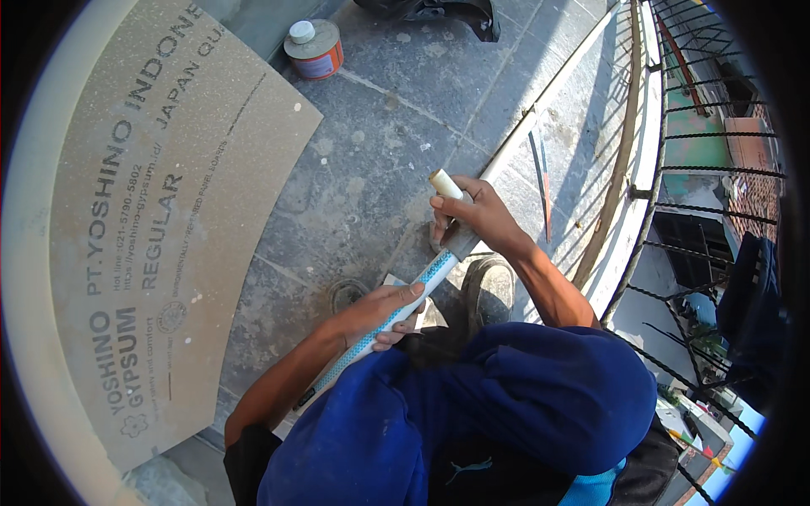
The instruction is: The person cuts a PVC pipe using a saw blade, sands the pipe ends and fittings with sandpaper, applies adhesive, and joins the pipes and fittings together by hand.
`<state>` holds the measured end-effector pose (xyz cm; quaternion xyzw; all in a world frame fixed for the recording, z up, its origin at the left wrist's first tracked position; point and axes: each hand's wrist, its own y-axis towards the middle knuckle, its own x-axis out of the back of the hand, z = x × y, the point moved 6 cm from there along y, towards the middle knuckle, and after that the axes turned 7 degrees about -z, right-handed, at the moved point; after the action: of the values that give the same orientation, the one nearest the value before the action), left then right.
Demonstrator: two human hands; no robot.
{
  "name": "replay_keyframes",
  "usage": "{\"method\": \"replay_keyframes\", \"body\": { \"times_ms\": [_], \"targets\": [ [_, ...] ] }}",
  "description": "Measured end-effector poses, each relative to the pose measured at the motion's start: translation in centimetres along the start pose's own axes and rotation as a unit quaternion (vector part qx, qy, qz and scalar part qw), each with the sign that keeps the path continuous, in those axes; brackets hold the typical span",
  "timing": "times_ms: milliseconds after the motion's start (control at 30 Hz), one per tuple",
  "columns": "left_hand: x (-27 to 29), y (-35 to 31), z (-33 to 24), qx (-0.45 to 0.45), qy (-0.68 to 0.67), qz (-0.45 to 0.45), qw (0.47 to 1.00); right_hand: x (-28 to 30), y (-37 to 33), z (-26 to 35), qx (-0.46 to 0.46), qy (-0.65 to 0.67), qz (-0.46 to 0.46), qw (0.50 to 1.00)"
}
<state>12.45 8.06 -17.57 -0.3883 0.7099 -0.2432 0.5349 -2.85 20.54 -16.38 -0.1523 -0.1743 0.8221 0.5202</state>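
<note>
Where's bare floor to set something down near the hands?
Free: grey tiles between the gypsum board, the glue can and the long white pipe by the railing. Crowded: around the left hand and right hand on the patterned pipe, beside the shoe.

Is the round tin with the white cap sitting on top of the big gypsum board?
No, the tin stands on the grey tiled floor, just past the gypsum board edge.
</note>
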Motion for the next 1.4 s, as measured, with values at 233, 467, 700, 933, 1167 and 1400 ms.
{"method": "replay_keyframes", "body": {
  "times_ms": [233,467,700,933,1167,1400],
  "targets": [
    [-0.9,-0.4,-0.5,-0.071,0.189,-0.138,0.97,0.4,-0.1,-2.2,-0.037,0.022,-0.053,0.998],
    [-0.7,-0.3,-1.2,-0.164,0.431,-0.251,0.851,0.6,-0.8,-3.2,-0.075,0.006,-0.086,0.993],
    [-0.6,-0.6,-1.7,-0.142,0.428,-0.278,0.848,0.3,-0.6,-2.8,-0.088,-0.025,-0.054,0.994],
    [0.2,1.2,-1.1,-0.086,0.076,-0.025,0.993,0.9,-0.1,-1.7,-0.058,0.04,-0.024,0.997],
    [-0.3,2.5,-1.0,-0.039,0.1,-0.063,0.992,0.9,0.1,-3.0,-0.095,0.026,-0.05,0.994],
    [-0.7,2.6,-2.0,-0.117,0.205,-0.127,0.963,1.9,0.4,-3.6,-0.039,-0.09,-0.121,0.988]
  ]
}}
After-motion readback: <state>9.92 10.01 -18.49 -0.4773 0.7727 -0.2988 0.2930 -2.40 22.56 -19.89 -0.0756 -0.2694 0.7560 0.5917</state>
